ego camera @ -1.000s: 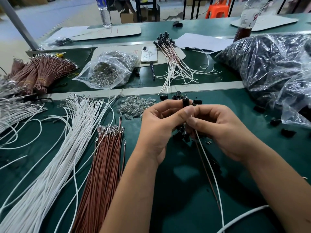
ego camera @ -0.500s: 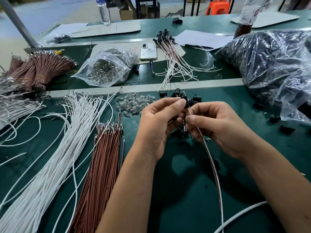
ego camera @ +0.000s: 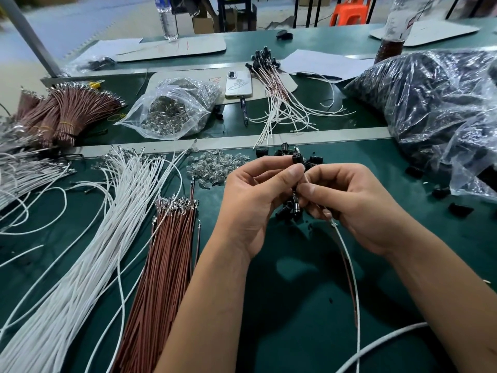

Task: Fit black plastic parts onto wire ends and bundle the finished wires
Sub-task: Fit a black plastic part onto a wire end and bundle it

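Observation:
My left hand (ego camera: pixel 252 203) pinches a small black plastic part (ego camera: pixel 298 159) between thumb and fingers, above the green table (ego camera: pixel 295 305). My right hand (ego camera: pixel 355 205) pinches a white wire (ego camera: pixel 352 275) and a brown wire (ego camera: pixel 349 281) just below that part; both wires trail down toward me. Loose black parts (ego camera: pixel 313 160) lie just behind my hands. White wires (ego camera: pixel 88 254) and brown wires (ego camera: pixel 164 278) lie in long piles at the left. Finished wires with black ends (ego camera: pixel 271 84) lie farther back.
A clear bag of metal pieces (ego camera: pixel 174 111) and a phone (ego camera: pixel 238 83) sit behind the table's grey strip. Small clear bulbs (ego camera: pixel 215 165) lie in a heap. A large plastic bag of black parts (ego camera: pixel 430 109) fills the right side. Bundled brown wires (ego camera: pixel 61 114) lie far left.
Both hands have stayed together over the same spot. The black part stands slightly higher above my left thumb, and my right fingers sit lower on the wires.

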Demonstrator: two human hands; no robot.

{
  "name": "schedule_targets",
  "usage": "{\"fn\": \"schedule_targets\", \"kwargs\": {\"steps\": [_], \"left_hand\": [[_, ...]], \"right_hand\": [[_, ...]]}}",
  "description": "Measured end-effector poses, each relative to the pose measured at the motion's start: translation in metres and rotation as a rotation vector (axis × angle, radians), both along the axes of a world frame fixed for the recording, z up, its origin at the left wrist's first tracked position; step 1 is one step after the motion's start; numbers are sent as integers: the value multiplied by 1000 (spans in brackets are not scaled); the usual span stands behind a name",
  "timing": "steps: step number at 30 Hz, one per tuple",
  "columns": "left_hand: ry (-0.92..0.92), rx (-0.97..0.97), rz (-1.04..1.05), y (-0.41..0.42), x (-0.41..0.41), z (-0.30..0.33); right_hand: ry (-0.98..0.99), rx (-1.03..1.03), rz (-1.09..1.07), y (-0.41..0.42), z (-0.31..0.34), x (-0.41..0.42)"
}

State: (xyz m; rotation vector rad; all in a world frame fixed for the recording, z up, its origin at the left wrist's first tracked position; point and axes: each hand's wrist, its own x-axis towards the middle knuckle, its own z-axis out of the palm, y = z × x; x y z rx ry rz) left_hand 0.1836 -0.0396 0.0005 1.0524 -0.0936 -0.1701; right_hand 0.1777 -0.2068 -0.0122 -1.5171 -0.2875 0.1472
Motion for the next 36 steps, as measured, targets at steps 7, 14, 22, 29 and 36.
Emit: {"fn": "schedule_targets", "kwargs": {"steps": [7,14,22,29,36], "left_hand": [[-9,-10,-1,0,0,1],[-47,-31,-21,1,0,-1],[-85,-21,-53,1,2,-5],[-83,-8,-33,0,2,-6],[-93,0,-17,0,4,-8]], "right_hand": [[-14,-41,-25,0,-1,1],[-34,-47,-18,-2,0,1],[-48,-21,-22,-4,0,1],[-36,-34,-10,-4,-1,0],[-24,-37,8,-4,-1,1]]}}
